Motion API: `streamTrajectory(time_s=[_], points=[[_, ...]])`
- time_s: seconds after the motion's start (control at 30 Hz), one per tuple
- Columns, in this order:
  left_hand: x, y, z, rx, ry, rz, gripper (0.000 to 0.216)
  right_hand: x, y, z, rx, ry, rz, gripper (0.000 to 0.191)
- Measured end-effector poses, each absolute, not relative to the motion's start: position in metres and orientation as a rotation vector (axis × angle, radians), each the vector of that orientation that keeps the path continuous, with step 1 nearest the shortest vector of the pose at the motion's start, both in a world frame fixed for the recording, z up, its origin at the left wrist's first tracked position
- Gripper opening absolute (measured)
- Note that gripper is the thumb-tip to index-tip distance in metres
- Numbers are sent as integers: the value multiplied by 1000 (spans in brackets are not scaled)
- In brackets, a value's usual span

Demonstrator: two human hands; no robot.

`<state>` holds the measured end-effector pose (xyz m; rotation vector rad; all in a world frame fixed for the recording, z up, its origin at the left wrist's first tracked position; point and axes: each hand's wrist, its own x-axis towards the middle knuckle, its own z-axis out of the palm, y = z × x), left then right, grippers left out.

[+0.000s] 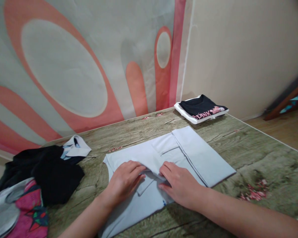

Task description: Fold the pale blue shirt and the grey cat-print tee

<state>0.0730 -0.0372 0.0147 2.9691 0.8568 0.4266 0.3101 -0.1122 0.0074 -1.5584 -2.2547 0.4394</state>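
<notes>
A white T-shirt (201, 152) lies partly folded on the table in front of me, its right part turned over into a flat panel. My left hand (125, 181) pinches a raised fold of the cloth near the shirt's middle. Close beside it, my right hand (177, 181) has its fingers closed on the same lifted fold. Between the two hands the fabric rises in a loose ridge. A small blue mark shows at the shirt's near edge, just below my right hand.
Folded clothes with a black "PINK" shirt (203, 107) on top sit at the table's far right corner. To the left lies a loose heap of black garments (57, 175), with grey and pink clothing (27, 211) nearer me. A patterned curtain (109, 66) hangs behind the wood-look table (253, 155).
</notes>
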Motion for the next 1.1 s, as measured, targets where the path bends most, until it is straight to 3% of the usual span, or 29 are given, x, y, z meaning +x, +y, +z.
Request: streamTrajectory(time_s=[0.23,0.7,0.87,0.97,1.1], points=[[90,-35,17,3237,778,161,18,309,-108,6,-1687,-2303,364,8],[68,-34,12,3042,688,501,17,319,-107,11,-1630,-2314,81,11],[47,-33,11,2866,950,658,19,316,-112,22,-1509,-2340,149,8],[31,-26,13,2828,1064,521,18,314,-114,21,-1443,-2408,176,9],[18,-22,17,2894,1195,498,18,321,-110,16,-1483,-2372,206,22]])
